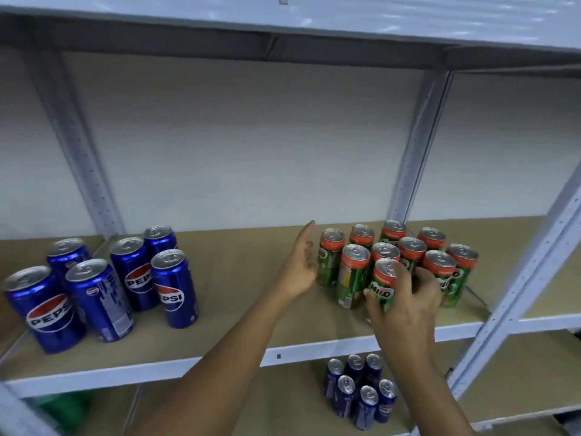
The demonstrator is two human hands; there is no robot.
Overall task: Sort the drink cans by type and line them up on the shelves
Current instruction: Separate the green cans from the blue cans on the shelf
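On the middle shelf (239, 338) several blue Pepsi cans (100, 297) stand in a loose group at the left. Several green Milo cans (408, 256) with orange rims stand bunched at the right. My right hand (405, 306) grips the front Milo can (384, 287), which stands upright at the near edge of the bunch. My left hand (300, 265) hovers with straight, relaxed fingers just left of the Milo group, beside the leftmost can (330, 258), holding nothing.
Several slim dark-blue cans (361, 391) stand on the lower shelf under the Milo group. Grey metal uprights (412, 146) rise behind and at the right front (515, 297). A bare stretch of brown shelf board lies between the two groups. Something green (63, 407) sits at the lower left.
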